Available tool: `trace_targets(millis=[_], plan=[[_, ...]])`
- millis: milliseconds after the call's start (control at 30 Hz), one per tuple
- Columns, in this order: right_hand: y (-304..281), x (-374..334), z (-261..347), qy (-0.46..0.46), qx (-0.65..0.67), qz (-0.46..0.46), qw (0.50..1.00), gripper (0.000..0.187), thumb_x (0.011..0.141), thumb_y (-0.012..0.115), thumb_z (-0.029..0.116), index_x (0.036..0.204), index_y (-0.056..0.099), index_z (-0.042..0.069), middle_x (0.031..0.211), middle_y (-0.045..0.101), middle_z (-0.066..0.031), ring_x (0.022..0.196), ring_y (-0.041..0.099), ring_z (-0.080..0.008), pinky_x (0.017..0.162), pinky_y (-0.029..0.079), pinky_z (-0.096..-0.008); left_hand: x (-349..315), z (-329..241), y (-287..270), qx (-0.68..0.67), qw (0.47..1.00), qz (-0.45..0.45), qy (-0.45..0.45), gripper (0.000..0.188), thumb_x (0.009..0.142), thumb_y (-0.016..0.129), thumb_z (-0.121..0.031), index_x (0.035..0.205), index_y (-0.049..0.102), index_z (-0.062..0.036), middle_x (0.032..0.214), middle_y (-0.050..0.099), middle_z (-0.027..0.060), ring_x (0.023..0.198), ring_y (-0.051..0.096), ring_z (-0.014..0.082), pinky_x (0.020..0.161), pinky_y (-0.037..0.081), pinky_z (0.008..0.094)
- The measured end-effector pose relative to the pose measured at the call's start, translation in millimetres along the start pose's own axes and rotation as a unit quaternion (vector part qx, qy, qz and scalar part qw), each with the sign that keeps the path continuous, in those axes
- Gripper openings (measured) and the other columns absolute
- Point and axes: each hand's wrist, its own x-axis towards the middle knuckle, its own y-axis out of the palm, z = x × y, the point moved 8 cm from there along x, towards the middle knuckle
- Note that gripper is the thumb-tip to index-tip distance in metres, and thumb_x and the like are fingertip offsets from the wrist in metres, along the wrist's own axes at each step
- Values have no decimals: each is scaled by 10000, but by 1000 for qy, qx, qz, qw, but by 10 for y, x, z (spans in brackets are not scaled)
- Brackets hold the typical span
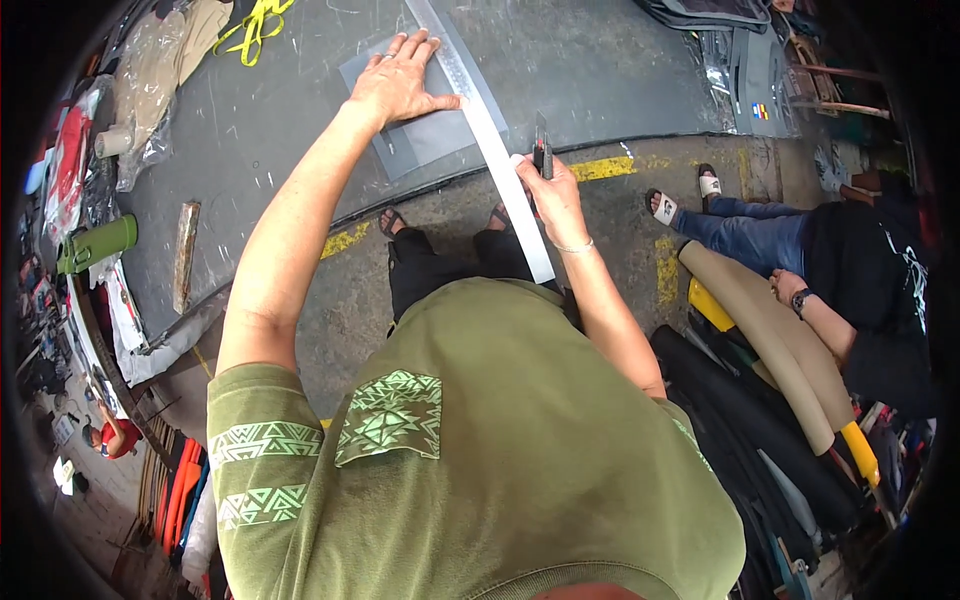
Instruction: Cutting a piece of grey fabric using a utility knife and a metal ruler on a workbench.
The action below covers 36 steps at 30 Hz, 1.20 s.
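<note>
My left hand [396,84] lies spread on a translucent grey plastic sheet [430,142], its fingers stretched out and its thumb reaching the edge of a long metal ruler [482,124]. The ruler runs slantwise across the sheet, and its near end juts past the table edge toward my body. My right hand [556,205], to the right of the ruler, is closed round a dark utility knife [543,160] with the blade pointing up and away from me. My right thumb is beside the ruler's edge; whether it touches is unclear.
The dark table [290,120] carries yellow tape [256,28], plastic-wrapped goods [150,85], a green cylindrical case [98,245] and a worn wooden stick [186,257]. A grey bag [755,85] lies far right. Another person in jeans [755,235] is at right, beside fabric rolls [765,330].
</note>
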Motion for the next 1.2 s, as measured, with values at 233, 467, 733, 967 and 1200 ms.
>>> trace_targets(millis=[233, 467, 733, 967, 1200], plan=[[-1, -13, 24, 11, -13, -8, 1000, 136, 952, 760, 200, 976, 718, 73, 725, 615, 69, 587, 518, -22, 510, 403, -207, -7, 0, -16, -6, 1000, 8, -3, 1179, 697, 682, -852, 1590, 349, -157, 1679, 271, 87, 1554, 236, 329, 1226, 280, 581], [55, -22, 90, 16, 10, -11, 1000, 138, 930, 775, 162, 988, 721, 50, 736, 634, 48, 587, 528, -29, 503, 406, -215, -5, 16, 12, 4, 1000, -3, -4, 1170, 696, 671, -865, 1589, 351, -181, 1681, 267, 83, 1557, 228, 313, 1220, 269, 617], [48, -5, 105, 5, -7, -24, 1000, 129, 907, 784, 113, 972, 723, 20, 732, 646, 26, 588, 551, -48, 513, 421, -232, -22, 14, 38, -24, 1000, -11, -3, 1196, 671, 684, -874, 1586, 353, -178, 1680, 263, 75, 1561, 214, 303, 1215, 254, 649], [55, -26, 129, 23, -13, -31, 999, 139, 901, 792, 120, 964, 726, 14, 728, 649, 23, 575, 545, -45, 508, 415, -222, -24, 32, 46, -39, 999, -20, 2, 1171, 687, 691, -857, 1574, 369, -163, 1680, 261, 79, 1565, 200, 305, 1221, 239, 647], [50, -20, 135, 27, -21, -29, 999, 141, 900, 793, 119, 966, 730, 12, 742, 666, 13, 588, 560, -46, 512, 423, -224, -33, 35, 52, -46, 999, -29, 7, 1177, 674, 702, -855, 1567, 379, -160, 1674, 275, 87, 1565, 205, 304, 1220, 236, 649]])
